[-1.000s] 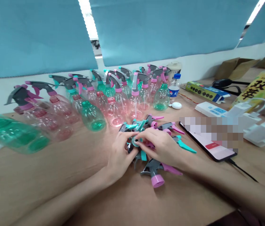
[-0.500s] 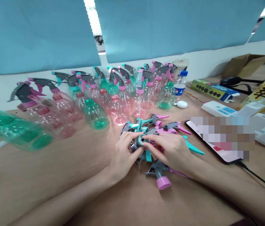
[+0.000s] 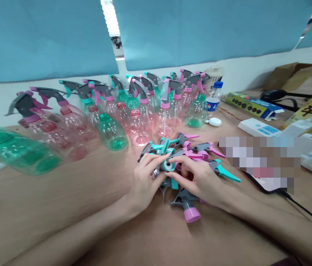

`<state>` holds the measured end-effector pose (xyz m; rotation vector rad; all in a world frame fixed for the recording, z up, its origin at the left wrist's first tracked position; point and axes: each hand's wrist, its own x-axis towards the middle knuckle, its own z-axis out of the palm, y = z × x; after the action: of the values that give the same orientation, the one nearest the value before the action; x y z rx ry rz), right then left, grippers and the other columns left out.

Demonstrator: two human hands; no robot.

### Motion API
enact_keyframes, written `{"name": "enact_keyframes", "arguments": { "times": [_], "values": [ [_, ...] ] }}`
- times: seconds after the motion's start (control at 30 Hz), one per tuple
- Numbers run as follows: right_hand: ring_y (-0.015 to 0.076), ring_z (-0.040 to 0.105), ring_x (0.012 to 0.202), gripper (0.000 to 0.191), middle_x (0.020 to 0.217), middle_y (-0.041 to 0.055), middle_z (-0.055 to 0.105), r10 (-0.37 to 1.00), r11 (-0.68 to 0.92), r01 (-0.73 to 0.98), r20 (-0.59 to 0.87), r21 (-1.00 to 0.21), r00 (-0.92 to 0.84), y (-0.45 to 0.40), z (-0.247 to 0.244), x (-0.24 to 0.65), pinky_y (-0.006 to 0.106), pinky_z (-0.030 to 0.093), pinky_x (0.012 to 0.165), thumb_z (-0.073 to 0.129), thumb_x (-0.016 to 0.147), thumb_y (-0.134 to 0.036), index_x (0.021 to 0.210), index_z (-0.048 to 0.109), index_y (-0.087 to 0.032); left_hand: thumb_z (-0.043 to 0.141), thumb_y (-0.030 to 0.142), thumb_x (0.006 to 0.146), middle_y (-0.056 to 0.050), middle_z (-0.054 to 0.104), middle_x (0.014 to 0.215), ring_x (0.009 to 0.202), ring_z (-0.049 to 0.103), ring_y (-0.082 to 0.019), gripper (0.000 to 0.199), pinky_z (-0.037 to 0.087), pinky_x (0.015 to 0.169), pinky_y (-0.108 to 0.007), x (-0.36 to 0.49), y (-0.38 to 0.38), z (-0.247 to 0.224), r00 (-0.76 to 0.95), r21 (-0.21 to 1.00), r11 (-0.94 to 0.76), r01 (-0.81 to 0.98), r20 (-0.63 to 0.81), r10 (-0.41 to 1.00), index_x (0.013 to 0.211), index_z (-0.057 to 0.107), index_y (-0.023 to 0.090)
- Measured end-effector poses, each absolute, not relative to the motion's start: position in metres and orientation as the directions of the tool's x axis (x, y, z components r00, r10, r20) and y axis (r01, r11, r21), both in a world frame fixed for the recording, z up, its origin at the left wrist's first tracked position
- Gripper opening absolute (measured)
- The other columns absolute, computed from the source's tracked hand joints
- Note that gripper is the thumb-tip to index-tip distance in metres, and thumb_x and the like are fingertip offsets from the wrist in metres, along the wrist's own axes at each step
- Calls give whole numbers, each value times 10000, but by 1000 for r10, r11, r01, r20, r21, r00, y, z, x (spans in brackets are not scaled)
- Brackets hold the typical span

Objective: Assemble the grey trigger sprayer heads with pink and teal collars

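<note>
**Left hand [image 3: 144, 177] and right hand [image 3: 200, 177] closed on one spray head [image 3: 167, 165].**
Loose heads [image 3: 186, 201] remain heaped; many capped bottles [image 3: 147, 111] stand behind, and a bare bottle [image 3: 111, 133] lies nearby.

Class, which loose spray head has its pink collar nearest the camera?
The grey spray head at the pile's near edge, below the right hand: its pink collar points toward the camera; the others lie farther back.
</note>
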<state>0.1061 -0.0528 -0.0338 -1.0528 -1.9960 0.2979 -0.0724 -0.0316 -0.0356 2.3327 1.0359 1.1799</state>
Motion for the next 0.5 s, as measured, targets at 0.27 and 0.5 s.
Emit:
{"name": "enact_keyframes", "arguments": {
  "times": [0.27, 0.5],
  "values": [
    [87, 428, 429, 224, 517, -71, 441, 763, 631, 521, 581, -575, -284, -52, -35, 107, 191, 354, 442, 472, 929, -334, 1021, 566, -152, 603, 132, 848, -40, 611, 997, 906, 556, -180, 347, 488, 801, -331, -73, -30, -38, 405, 570, -711, 411, 585, 703, 1176, 591, 246],
    [79, 386, 427, 159, 522, -99, 365, 795, 604, 467, 532, -645, -292, -52, -34, 108, 192, 324, 440, 523, 893, -244, 1027, 517, -159, 596, 129, 853, -37, 619, 1010, 920, 558, -178, 342, 487, 807, -332, -73, -30, -39, 412, 573, -706, 416, 573, 708, 1170, 593, 256]
  ]
}}
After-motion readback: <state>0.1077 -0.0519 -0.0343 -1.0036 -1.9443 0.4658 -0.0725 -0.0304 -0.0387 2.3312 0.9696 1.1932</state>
